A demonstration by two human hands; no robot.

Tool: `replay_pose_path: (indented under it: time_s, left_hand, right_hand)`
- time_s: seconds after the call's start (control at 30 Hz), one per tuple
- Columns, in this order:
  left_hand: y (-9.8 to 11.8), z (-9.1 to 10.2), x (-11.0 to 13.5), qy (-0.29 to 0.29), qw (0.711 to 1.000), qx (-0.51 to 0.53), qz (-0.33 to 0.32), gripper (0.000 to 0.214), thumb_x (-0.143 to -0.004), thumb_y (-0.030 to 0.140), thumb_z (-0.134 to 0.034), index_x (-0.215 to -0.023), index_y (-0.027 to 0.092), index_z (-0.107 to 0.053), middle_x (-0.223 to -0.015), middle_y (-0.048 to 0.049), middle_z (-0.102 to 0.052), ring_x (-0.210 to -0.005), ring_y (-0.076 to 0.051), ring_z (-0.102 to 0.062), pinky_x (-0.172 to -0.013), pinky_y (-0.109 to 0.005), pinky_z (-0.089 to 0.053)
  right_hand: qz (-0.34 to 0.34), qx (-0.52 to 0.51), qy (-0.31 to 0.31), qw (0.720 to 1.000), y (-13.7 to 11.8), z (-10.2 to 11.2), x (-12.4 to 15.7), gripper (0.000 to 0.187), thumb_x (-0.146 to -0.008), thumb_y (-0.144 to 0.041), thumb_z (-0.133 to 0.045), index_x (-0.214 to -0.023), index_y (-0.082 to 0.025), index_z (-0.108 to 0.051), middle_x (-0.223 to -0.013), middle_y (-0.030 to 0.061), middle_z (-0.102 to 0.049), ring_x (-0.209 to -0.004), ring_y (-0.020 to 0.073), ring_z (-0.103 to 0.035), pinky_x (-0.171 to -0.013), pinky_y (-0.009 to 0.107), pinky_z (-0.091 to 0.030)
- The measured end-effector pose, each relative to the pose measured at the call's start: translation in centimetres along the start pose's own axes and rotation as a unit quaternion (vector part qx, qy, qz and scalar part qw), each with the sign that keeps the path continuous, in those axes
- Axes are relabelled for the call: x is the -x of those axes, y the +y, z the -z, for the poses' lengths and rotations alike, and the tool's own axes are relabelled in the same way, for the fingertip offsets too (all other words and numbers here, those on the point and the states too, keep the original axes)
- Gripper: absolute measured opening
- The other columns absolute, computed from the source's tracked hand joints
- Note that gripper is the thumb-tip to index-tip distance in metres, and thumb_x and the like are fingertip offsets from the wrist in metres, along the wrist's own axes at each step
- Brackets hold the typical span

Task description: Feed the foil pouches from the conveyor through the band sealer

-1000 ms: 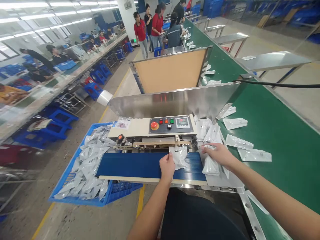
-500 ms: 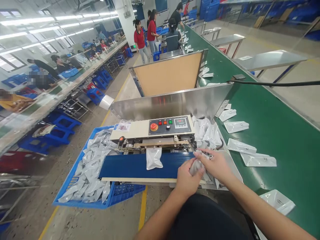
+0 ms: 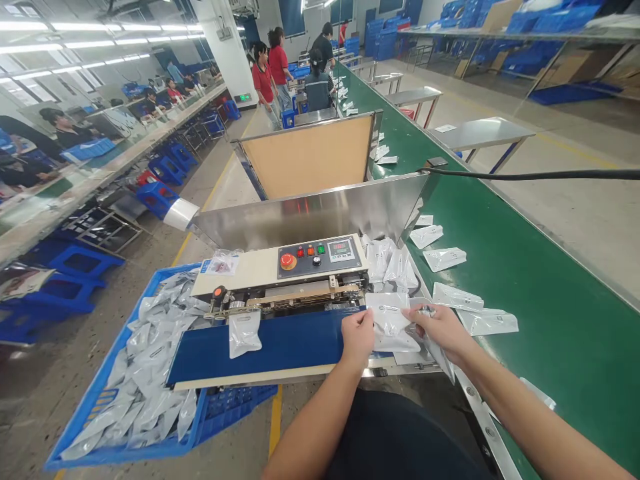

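Between my hands, at the right end of the sealing machine (image 3: 280,263), a white plastic pouch (image 3: 393,327) lies spread out. My left hand (image 3: 357,337) pinches its left edge beside the blue belt (image 3: 300,343). With closed fingers, my right hand (image 3: 443,330) grips the pouch's right edge, and another pouch (image 3: 437,353) hangs under that hand. Farther left, one pouch (image 3: 245,333) hangs on the blue belt with its top edge in the machine's sealing slot. Several filled pouches (image 3: 390,263) are heaped behind my hands against the metal panel.
A blue basket (image 3: 75,427) full of pouches stands left of the machine. Several flat pouches lie along the green conveyor (image 3: 540,280) on the right. A metal panel (image 3: 310,207) rises behind the machine, and a black cable (image 3: 525,175) crosses the conveyor. Several people work farther back.
The pouch between my hands was bunched and mostly covered; now it lies flat and spread. The pouch in the machine has moved left along the belt. My view has shifted right.
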State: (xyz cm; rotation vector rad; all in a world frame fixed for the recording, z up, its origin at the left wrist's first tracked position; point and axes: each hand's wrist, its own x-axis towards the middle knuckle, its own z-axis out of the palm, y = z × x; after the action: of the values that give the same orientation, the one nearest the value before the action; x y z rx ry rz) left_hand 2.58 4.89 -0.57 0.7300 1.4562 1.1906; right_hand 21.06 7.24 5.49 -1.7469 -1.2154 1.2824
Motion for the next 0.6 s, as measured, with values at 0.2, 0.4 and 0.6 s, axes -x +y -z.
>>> replay_pose_path:
  time_s: [0.2, 0.4, 0.6]
  left_hand:
    - [-0.7, -0.4, -2.8, 0.043, 0.997, 0.045, 0.052, 0.054, -0.077, 0.064, -0.084, -0.056, 0.019, -0.063, -0.053, 0.0039, -0.044, -0.058, -0.014, -0.045, -0.055, -0.026, -0.035]
    - [-1.8, 4.4, -2.7, 0.111, 0.993, 0.034, 0.022, 0.057, -0.080, 0.069, -0.081, -0.060, 0.018, -0.068, -0.055, 0.0016, -0.051, -0.060, -0.016, -0.050, -0.056, -0.026, -0.037]
    - [-1.4, 10.1, -2.3, 0.144, 0.990, 0.000, -0.001, 0.057, -0.083, 0.071, -0.077, -0.080, 0.014, -0.082, -0.073, -0.0071, -0.074, -0.073, -0.023, -0.068, -0.066, -0.030, -0.052]
  right_hand:
    - [-0.070, -0.009, -0.050, 0.996, -1.2, -1.1, -4.5, 0.043, -0.063, -0.051, -0.095, -0.067, -0.022, -0.063, -0.055, -0.0003, -0.057, -0.051, 0.0147, -0.050, -0.049, 0.029, -0.042]
    - [-0.030, 0.074, -0.127, 0.989, -2.6, -5.1, -4.0, 0.035, -0.072, -0.052, -0.090, -0.067, -0.023, -0.070, -0.072, 0.0071, -0.074, -0.055, 0.0192, -0.062, -0.051, 0.031, -0.046]
    - [0.026, 0.140, -0.115, 0.983, -1.8, -3.8, -1.8, 0.040, -0.079, -0.063, -0.082, -0.092, -0.026, -0.084, -0.067, 0.0037, -0.075, -0.065, 0.0279, -0.072, -0.068, 0.037, -0.055]
